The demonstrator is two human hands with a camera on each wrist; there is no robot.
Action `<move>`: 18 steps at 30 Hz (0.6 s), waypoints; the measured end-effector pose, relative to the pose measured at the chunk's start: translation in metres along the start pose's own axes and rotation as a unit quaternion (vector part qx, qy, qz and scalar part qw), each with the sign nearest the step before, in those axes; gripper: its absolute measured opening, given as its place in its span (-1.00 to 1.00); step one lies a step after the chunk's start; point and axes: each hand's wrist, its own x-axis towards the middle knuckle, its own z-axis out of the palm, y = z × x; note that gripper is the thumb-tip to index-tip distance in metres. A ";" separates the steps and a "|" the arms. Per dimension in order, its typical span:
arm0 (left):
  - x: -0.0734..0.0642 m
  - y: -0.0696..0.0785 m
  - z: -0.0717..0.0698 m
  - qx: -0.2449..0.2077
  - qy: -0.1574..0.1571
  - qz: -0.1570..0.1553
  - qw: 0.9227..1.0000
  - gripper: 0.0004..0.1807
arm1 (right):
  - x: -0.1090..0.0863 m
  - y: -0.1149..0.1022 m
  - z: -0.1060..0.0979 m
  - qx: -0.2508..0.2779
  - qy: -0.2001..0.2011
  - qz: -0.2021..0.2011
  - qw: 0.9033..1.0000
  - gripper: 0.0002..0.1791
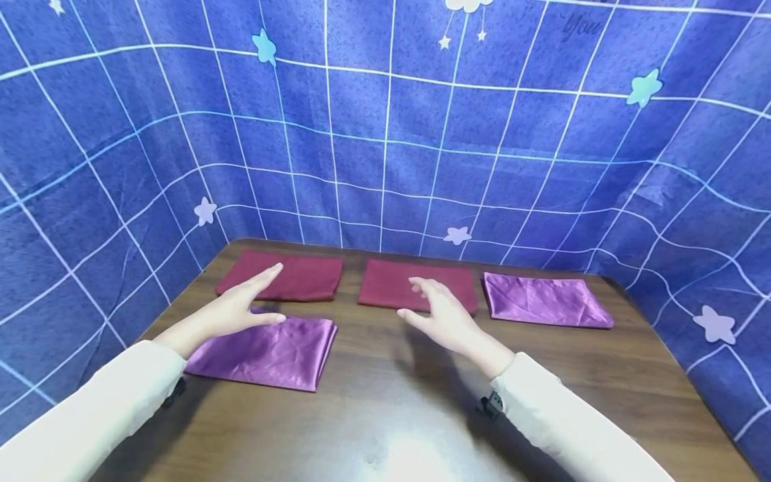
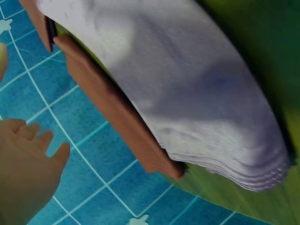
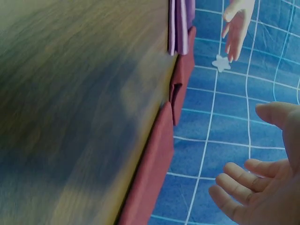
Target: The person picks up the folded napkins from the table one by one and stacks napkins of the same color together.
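Note:
My left hand (image 1: 237,311) hovers over the front left purple satin cloth (image 1: 271,355), thumb apart from straight fingers, holding nothing. That cloth lies folded flat; its stacked layers show along one edge in the left wrist view, where it looks pale lilac (image 2: 178,84). Behind it lies a folded dark red cloth (image 1: 307,278). My right hand (image 1: 444,320) is raised in front of a second folded red cloth (image 1: 388,284), overlapping its right part in the head view. Its fingers are loosely bent with nothing between them, as the right wrist view shows too (image 3: 262,192).
At the back right of the brown wooden table (image 1: 373,408) lies another folded purple satin cloth (image 1: 545,301). A blue curtain (image 1: 385,134) with a white grid and stars hangs behind the table and along both sides.

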 end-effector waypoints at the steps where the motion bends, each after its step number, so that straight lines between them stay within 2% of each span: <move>1: -0.002 -0.002 -0.001 -0.004 -0.002 -0.004 1.000 0.11 | 0.001 -0.001 0.002 0.003 -0.001 0.001 1.000 -0.24; 5: -0.007 -0.007 0.002 -0.022 -0.006 -0.013 1.000 0.10 | 0.002 -0.002 0.011 0.022 -0.004 0.019 1.000 -0.25; 9: -0.013 -0.016 0.008 -0.022 0.002 -0.018 1.000 0.09 | 0.003 -0.004 0.021 0.063 -0.008 0.036 0.997 -0.26; 14: -0.020 -0.028 0.003 0.002 0.015 -0.031 0.999 0.07 | 0.011 -0.007 0.034 0.106 -0.009 0.049 0.993 -0.28; 18: -0.024 -0.033 0.000 0.018 0.019 -0.036 0.999 0.02 | 0.012 -0.007 0.044 0.139 -0.020 0.076 0.987 -0.29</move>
